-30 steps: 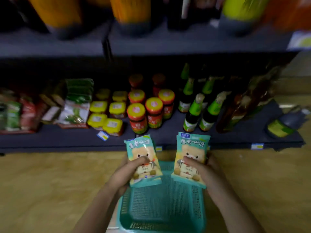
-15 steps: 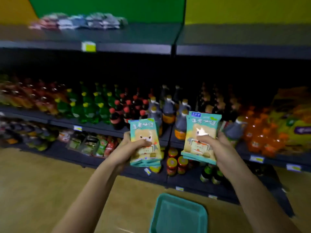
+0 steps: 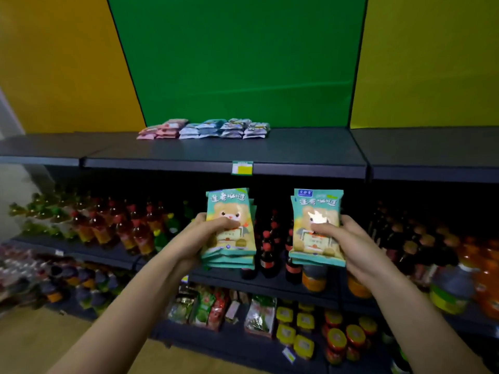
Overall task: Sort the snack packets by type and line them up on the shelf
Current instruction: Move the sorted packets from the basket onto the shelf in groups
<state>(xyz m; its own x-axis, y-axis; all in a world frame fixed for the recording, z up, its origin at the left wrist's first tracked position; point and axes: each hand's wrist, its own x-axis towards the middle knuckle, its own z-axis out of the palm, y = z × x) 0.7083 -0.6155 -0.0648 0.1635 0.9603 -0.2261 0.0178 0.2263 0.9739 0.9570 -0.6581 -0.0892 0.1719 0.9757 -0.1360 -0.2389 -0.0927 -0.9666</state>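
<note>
My left hand grips a small stack of teal bear-print snack packets, held upright in front of the bottle shelf. My right hand grips a second stack of the same teal packets, level with the first and a little apart from it. Above both hands runs the dark top shelf. At its back lie rows of packets: pink ones on the left, then pale blue ones and whitish ones on the right.
A yellow price tag hangs on the top shelf's front edge. Bottles crowd the middle shelf behind my hands. Jars and bagged goods fill the lowest shelf. Green and yellow panels back the shelving.
Both hands have risen with their packet stacks from above the teal basket on the floor to just under the top shelf. The view has tilted up; the basket is out of sight.
</note>
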